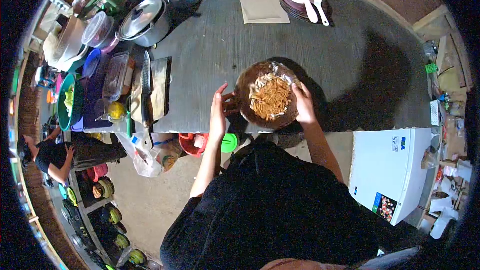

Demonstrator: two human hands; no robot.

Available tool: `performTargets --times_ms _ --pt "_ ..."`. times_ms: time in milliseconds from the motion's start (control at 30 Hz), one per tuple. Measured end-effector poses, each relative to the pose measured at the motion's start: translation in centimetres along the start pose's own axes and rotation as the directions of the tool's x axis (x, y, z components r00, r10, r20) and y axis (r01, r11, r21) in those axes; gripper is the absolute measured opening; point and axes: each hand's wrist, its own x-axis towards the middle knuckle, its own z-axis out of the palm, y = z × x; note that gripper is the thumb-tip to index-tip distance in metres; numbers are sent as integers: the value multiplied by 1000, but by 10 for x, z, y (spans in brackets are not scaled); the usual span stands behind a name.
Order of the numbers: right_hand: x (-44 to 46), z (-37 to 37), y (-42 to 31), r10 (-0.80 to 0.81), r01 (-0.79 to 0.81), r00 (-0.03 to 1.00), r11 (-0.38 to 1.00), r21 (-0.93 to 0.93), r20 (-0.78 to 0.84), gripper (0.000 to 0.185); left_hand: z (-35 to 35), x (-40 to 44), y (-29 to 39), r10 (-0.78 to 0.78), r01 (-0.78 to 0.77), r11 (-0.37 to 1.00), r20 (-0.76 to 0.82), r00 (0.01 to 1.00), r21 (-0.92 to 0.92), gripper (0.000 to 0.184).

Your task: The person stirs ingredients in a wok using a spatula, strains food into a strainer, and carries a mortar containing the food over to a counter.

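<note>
A round brown bowl (243,104) is near the table's front edge, in front of my body. Shredded orange-brown food (272,99) fills its middle, with paler whitish pieces (264,80) around the upper and left side. My right hand (304,106) grips the bowl's right rim, thumb over the edge and the other fingers mostly hidden. At the left side is my left hand (220,110), its fingers apart and reaching toward the bowl's edge; whether the fingertips touch it I cannot tell.
A knife (146,87) and cutting board (160,82) lie left, beside containers and a lidded pot (145,22). Brown paper (262,5) and stacked plates with white rice paddles (310,5) are at the back. A white freezer (380,170) stands front right; another person (60,157) is far left.
</note>
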Motion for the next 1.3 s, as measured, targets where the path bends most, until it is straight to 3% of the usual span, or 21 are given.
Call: performTargets --times_ms 200,233,267,333,433,533,567,667,733,767,833,867,900,933,1000,1167,1233,1300 --pt "-15 2 -12 11 -16 998 997 81 61 60 -3 -5 7 -51 52 998 15 999 -33 52" --pt "-19 7 -13 -66 59 997 980 190 31 38 -2 -6 9 -52 53 998 16 999 -36 50" --pt "-15 4 -8 -67 60 997 980 191 34 38 -2 -6 9 -50 50 998 14 999 -35 50" --pt "-6 -2 10 -77 81 996 990 -111 46 56 -1 -7 6 -42 42 999 -39 998 7 45" --pt "-12 4 11 -32 34 999 998 -54 30 56 7 -9 7 18 -18 996 -6 1000 -85 43" --pt "-38 24 -25 8 -3 997 998 -67 79 55 5 -4 -9 48 -50 999 -83 995 -21 44" --pt "-39 23 -22 5 -2 996 999 -42 84 54 6 -8 -4 -75 72 995 -47 996 -64 47" --pt "-38 22 -23 21 -22 996 1000 8 89 40 16 -22 10 -181 178 981 -31 983 -70 49" --pt "-44 26 -32 52 -70 992 985 156 113 39 15 -14 -15 -40 55 973 69 997 -225 50" --pt "-47 30 -36 -2 -11 992 995 101 123 40 19 -14 -21 0 7 973 28 1000 -230 48" --pt "-55 27 -49 44 -68 989 983 169 139 41 20 -12 -28 41 -43 971 -12 999 -236 46" --pt "-61 25 -57 88 -124 984 964 235 156 43 23 -15 -21 -49 19 937 -75 996 -349 44" --pt "-55 27 -53 -129 92 970 980 178 207 46 24 -16 -12 -144 71 885 -125 982 -460 41" --pt "-56 23 -52 -128 91 970 980 178 206 46 24 -18 -2 -162 55 920 -249 955 -389 38" --pt "-69 21 -70 -79 62 981 993 98 177 49 6 -8 -14 -135 9 880 -233 963 -474 37" --pt "-76 17 -67 -102 89 977 993 73 185 52 -5 -10 -10 -132 60 963 -261 956 -264 40" --pt "-73 16 -61 -117 106 979 991 76 166 53 -16 0 -24 28 -84 977 -275 961 -194 40" --pt "-74 14 -62 -133 126 979 991 52 153 53 -13 -5 -14 -6 -30 990 -254 967 -138 40"
